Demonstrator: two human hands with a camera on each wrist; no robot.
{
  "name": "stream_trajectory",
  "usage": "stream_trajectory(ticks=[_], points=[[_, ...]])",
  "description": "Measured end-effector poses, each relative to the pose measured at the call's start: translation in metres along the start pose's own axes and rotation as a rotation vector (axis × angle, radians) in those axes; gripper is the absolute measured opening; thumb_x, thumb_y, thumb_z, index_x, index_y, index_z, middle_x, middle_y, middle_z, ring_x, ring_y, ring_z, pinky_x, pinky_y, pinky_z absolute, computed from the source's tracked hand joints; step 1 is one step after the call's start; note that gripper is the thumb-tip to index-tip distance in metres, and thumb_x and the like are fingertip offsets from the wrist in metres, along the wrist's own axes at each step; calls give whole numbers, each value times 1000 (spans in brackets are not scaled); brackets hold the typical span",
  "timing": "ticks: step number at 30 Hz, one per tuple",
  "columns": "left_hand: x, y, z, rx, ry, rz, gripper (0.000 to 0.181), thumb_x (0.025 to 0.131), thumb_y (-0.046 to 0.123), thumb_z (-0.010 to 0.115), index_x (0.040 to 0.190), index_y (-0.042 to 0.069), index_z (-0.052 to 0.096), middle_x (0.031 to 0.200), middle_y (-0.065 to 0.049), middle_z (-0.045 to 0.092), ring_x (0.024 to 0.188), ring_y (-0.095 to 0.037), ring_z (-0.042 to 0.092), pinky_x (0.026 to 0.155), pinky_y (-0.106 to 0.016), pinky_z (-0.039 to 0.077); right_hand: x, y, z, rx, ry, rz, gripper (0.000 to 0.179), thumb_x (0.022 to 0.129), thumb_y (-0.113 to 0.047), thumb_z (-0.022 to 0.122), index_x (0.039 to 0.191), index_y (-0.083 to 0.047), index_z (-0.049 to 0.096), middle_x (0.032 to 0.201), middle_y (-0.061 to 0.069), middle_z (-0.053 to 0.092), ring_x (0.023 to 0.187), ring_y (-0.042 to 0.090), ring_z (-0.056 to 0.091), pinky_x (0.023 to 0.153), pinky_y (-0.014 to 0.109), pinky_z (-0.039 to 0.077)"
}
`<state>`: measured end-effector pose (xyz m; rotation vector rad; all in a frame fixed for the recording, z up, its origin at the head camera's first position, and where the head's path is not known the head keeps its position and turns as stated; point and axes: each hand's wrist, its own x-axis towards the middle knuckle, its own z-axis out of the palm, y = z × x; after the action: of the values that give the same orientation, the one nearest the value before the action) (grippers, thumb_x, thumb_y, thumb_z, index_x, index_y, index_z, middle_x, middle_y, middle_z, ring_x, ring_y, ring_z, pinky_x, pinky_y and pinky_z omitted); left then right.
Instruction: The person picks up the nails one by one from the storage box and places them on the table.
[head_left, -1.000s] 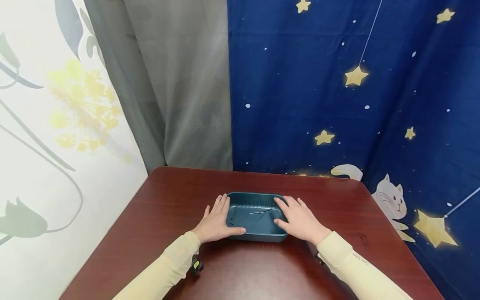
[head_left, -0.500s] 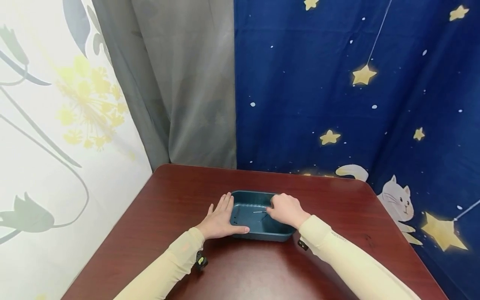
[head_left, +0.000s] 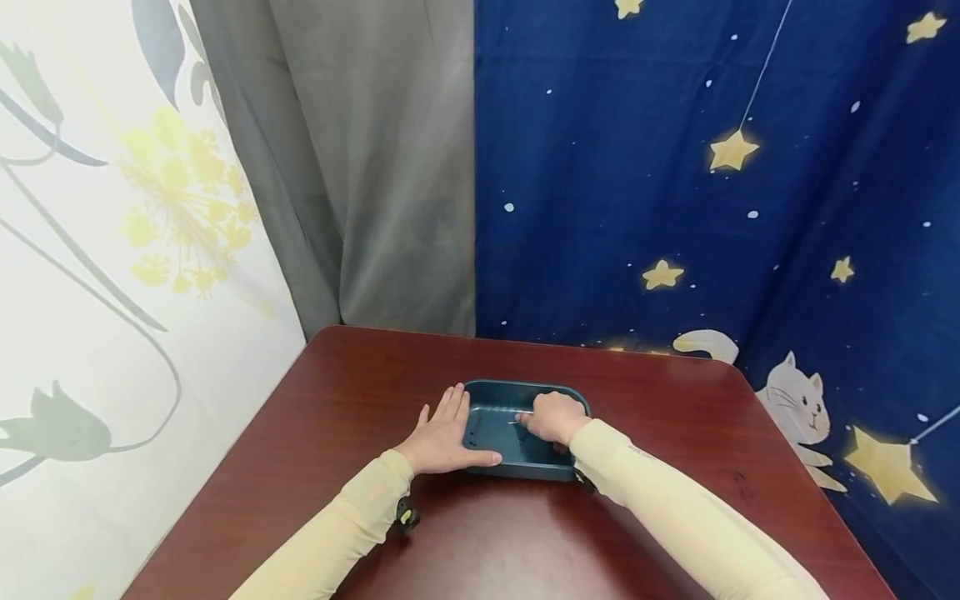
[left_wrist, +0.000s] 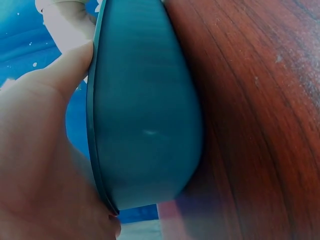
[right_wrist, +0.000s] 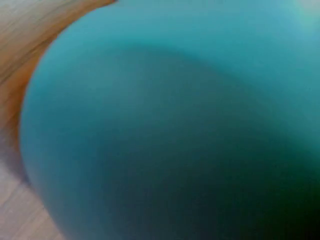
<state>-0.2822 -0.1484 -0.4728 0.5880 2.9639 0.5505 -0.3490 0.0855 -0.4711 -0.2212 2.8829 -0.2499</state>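
A dark teal rectangular tub (head_left: 525,472) sits on the table in the head view. My left hand (head_left: 441,442) lies at its left end, fingers straight along the side and thumb across the front rim. The left wrist view shows this thumb (left_wrist: 75,62) at the rim, beside the tub's outer wall (left_wrist: 145,110). My right hand (head_left: 557,418) reaches into the tub's right half, fingertips low by a thin rod (head_left: 512,422). I cannot tell whether they pinch it. Blurred teal tub wall (right_wrist: 150,115) fills most of the right wrist view.
The reddish-brown wooden table (head_left: 360,375) extends around the tub on all sides. Tiny dark marks (head_left: 472,438) show inside the tub near its left end. A grey curtain (head_left: 397,167) and a blue starry curtain (head_left: 585,167) hang behind the table.
My right hand has left the tub's right rim and moved left and down into the tub, covering much of the thin rod. The left hand stays at the left end.
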Motion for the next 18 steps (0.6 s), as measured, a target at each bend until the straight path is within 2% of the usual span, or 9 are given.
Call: stream_trajectory(ticks=[7,18], points=[[0,2,-3,-4,-3,4,132,73,91,53,159,-2,16,168,-16,5,154,-31,3,115,-66,11,5,1,5,-10,3,43,46,99,-52,57,78,-12,68,63,8,61,43,20,61,50,36,50],[-1,1,-3,-11,-11,2,130,74,88,55,159,-3,17,167,-17,6,154,-32,4,115,-66,10,1,1,7,12,19,37,42,101,-37,58,68,-12,64,58,7,61,39,18,60,44,34,49]])
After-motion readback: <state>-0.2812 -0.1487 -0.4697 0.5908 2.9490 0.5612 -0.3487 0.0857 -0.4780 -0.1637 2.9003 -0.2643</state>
